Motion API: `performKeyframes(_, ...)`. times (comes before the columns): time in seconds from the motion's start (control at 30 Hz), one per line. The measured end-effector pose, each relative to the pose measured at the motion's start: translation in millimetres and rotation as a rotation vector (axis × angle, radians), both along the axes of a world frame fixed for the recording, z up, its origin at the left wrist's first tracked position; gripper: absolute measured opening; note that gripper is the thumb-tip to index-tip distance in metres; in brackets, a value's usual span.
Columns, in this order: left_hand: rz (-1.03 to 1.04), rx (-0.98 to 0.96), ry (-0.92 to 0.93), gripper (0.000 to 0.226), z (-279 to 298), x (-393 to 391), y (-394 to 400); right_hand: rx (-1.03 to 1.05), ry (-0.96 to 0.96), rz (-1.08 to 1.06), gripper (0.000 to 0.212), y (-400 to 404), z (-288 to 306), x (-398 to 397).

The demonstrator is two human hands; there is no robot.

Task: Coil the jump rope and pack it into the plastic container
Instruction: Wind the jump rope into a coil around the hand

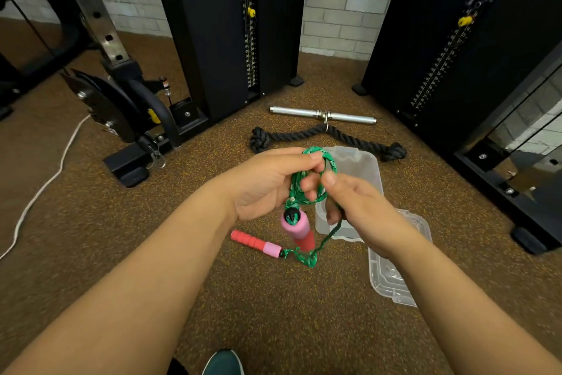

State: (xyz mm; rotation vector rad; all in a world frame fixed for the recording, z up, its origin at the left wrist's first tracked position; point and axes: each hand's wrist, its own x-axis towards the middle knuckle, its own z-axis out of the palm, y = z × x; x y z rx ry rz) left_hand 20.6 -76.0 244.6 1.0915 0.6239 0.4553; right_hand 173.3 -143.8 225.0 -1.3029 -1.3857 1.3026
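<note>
We hold the coil of the green jump rope (313,180) in our left hand (267,183), fingers closed around the loops so they do not open. Our right hand (362,204) pinches the free strand to guide the next turn. One handle (298,228) hangs under the coil, the other handle (255,243) lies on the floor. The plastic container (355,180) waits open just behind, its lid (395,268) beside
</note>
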Motion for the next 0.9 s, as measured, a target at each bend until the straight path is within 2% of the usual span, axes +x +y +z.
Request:
performKeyframes(0.17, -0.019, 0.003, 0.000, 0.012, 0.2, -10.7, 6.9, -0.034, 0.082, -0.122, 0.011, 4.6, -0.7, 11.8)
performKeyframes(0.27, -0.002, 0.051, 0.075, 0.018, -1.9, -10.9, 7.1, -0.031, 0.054, -0.117, 0.011, 3.8, -1.8, 14.1)
performKeyframes(0.37, 0.008, 0.004, 0.030, 0.011, -1.1, -5.6, 3.3, -0.003, 0.051, -0.102, 0.018, 3.4, -5.7, 5.0)
performKeyframes(0.43, -0.003, -0.015, 0.016, 0.015, 0.6, -3.2, 2.4, -0.006, 0.057, -0.045, 0.018, 2.1, -7.1, 0.3)
performKeyframes(0.57, -0.112, -0.036, -0.005, 0.016, 0.9, -7.5, 2.6, -0.016, 0.071, 0.041, 0.027, 1.1, -7.4, 3.9)
performKeyframes(0.63, -0.163, -0.039, -0.010, 0.015, 1.3, -10.4, 3.0, -0.002, 0.078, 0.000, 0.034, 2.0, -8.8, 6.1)
performKeyframes(0.7, -0.170, -0.042, -0.011, 0.015, 2.3, -12.0, 3.7, -0.004, 0.107, -0.054, 0.029, 2.8, -7.9, 7.2)
performKeyframes(0.8, -0.063, -0.013, 0.048, 0.010, 1.9, -12.3, 5.3, 0.003, 0.076, -0.122, 0.010, 3.1, -6.1, 10.3)
performKeyframes(0.9, 0.122, -0.014, 0.109, 0.042, 0.0, -6.8, 5.5, -0.019, 0.052, -0.197, 0.010, 3.2, -8.9, 12.5)
